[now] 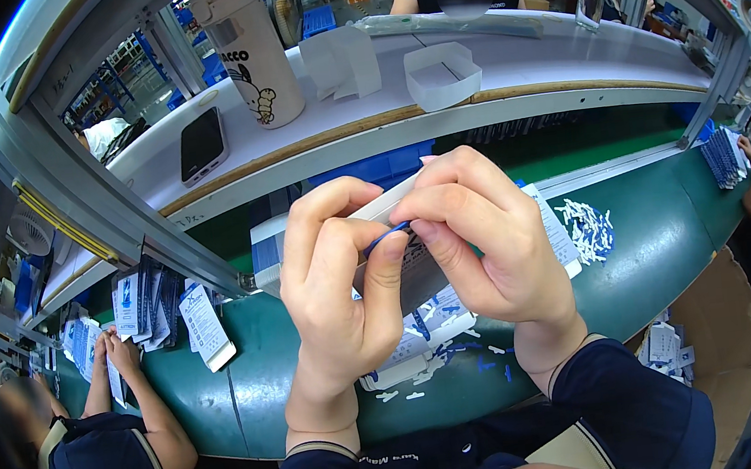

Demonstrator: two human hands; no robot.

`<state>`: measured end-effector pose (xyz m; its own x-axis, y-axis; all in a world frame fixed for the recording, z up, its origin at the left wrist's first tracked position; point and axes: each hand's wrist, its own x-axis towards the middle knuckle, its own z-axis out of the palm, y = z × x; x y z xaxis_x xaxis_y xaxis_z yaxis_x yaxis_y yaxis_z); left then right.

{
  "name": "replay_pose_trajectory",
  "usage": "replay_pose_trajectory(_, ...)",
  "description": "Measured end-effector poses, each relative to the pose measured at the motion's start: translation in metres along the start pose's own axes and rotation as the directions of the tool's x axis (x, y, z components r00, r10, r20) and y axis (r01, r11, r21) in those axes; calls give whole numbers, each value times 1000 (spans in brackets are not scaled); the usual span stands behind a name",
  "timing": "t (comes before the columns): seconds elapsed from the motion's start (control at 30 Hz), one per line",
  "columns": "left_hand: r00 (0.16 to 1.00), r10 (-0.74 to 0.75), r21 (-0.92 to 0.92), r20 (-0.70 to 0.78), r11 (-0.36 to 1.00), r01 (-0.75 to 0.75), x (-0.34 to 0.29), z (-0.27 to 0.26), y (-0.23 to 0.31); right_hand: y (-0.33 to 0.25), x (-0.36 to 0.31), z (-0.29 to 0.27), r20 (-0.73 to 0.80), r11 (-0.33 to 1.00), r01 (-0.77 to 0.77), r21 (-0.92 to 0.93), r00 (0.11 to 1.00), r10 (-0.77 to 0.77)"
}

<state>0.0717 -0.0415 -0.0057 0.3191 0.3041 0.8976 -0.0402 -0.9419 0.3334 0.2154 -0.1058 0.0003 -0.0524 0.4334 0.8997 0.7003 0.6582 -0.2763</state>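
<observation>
Blue and slim, a small strip [380, 238] is held between the person's two hands, in front of the upper body and raised above the green surface [655, 244]. Its left part is pinched between thumb and forefinger of the left hand [339, 276]; its right end is met by the thumb and forefinger tips of the right hand [491, 235]. The long axis is laid from one hand to the other, tilted upward to the right, with more of the visible length on the left hand's side. Just beyond it, a white box [380, 206] is seen, its pale edge slanted much the same way; whether strip and box are touching cannot be told.

Beneath the hands, the surface is strewn with loose white and blue pieces [427, 365], and a denser pile [588, 231] is set to the right. Reach is bounded on the far side by the shelf [560, 65] and on the left by a metal post [98, 155]. More open room is offered rightward, past the pile, with a cardboard bin [728, 324] placed beside the near edge.
</observation>
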Motion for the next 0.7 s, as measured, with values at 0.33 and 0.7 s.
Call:
replay_pose_trajectory(0.33, 999, 43, 17, -11, 999, -42, 2, 1, -3, -2, 1, -4, 20, 997, -69, -32, 997, 69)
replay_pose_trajectory(0.7, 999, -30, -34, -14, 999, 29, -1, 10, -5, 0, 1, -6, 38, 995, -7, -95, 999, 11)
